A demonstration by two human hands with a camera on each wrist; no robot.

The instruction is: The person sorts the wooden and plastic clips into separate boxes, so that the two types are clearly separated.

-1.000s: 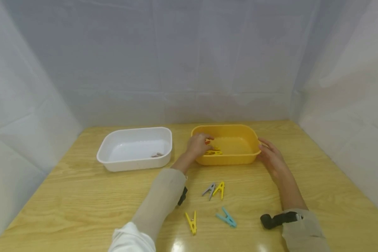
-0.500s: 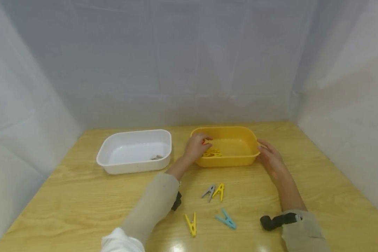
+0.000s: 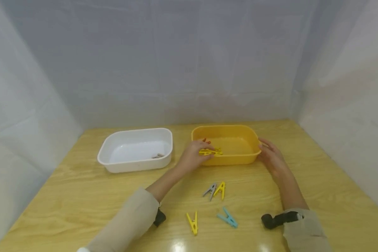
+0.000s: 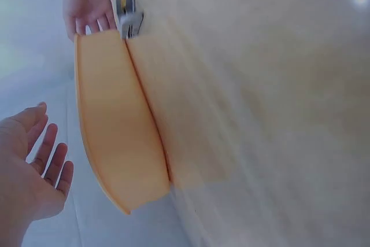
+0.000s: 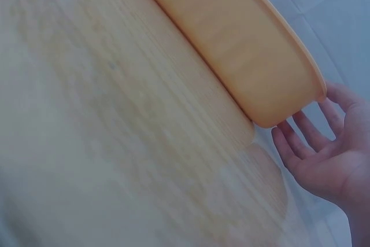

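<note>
Right then, the left hand (image 3: 193, 156) hovered at the yellow bin's (image 3: 239, 159) near-left rim, fingers loose and straight, holding nothing. A yellow clothespin (image 3: 210, 152) lay crosswise just beyond its fingertips; the right hand (image 3: 272, 157) rested open-fingered against the bin's right end.

The right hand (image 5: 329, 163) lies open, fingers straight, its fingertips apparently touching the end of the yellow tub (image 5: 237, 39). The tub stands on a blurred wooden table (image 5: 115, 143).
</note>
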